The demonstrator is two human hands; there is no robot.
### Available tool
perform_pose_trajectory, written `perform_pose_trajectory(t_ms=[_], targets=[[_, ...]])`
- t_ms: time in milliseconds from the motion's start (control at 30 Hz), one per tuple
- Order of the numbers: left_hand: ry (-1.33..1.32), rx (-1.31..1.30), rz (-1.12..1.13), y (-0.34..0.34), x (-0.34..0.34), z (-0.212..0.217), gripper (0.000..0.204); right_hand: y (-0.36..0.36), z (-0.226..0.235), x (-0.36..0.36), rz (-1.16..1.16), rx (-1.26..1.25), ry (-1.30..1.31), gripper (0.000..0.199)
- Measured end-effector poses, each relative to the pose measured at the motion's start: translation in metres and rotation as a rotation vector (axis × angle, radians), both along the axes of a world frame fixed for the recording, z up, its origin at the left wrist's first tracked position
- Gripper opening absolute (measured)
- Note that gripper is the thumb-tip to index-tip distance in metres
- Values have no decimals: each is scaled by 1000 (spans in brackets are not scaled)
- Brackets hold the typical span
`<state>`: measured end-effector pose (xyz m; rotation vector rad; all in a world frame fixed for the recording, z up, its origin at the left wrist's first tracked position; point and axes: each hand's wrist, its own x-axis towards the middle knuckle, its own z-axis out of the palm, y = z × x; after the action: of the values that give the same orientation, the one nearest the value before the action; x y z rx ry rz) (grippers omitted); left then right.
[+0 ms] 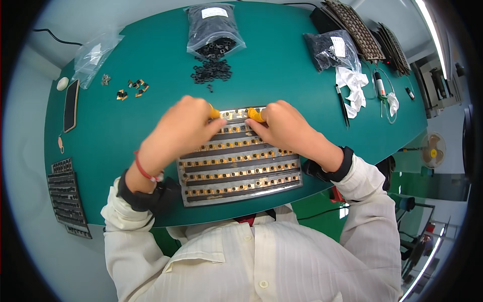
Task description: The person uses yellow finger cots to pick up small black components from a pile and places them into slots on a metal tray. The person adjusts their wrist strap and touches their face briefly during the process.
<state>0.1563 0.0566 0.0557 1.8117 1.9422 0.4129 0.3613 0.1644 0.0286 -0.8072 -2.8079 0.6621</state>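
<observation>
A metal tray (221, 197) lies before me on the green table, carrying several rows of small black parts with gold-coloured tabs (234, 189). My left hand (183, 126) reaches over the left of its far row, fingers curled, thumb and a yellow-covered index finger close together. Across from it, my right hand (288, 125) bends over the same row, its thumb and yellow-covered finger at the parts. Whatever either hand pinches is too small or hidden to make out. Beyond the tray sits a heap of small black square pieces (211, 71), spilling from an open plastic bag (214, 25).
Loose gold-tabbed parts (138, 86), a phone (71, 105) and an empty plastic bag (95, 58) lie left. On the right are another filled bag (329, 50), crumpled tissue (352, 85), black tweezers (342, 105) and a pen-like tool (380, 85). Trays (354, 30) lean at far right.
</observation>
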Motion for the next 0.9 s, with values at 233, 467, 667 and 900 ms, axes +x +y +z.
perform_pose_trajectory(t_ms=[233,467,667,900], targets=[[-199,254,194,31,-28,-23,27,9,11,-9,93,-17,-59,32],[-47,159,188,26,-26,-32,23,40,40,-44,139,-53,-34,22],[-93,212,229,9,-42,-31,24,48,12,-89,114,-121,7,26],[-134,247,186,9,-42,-36,25,39,-3,-108,123,-72,18,26]])
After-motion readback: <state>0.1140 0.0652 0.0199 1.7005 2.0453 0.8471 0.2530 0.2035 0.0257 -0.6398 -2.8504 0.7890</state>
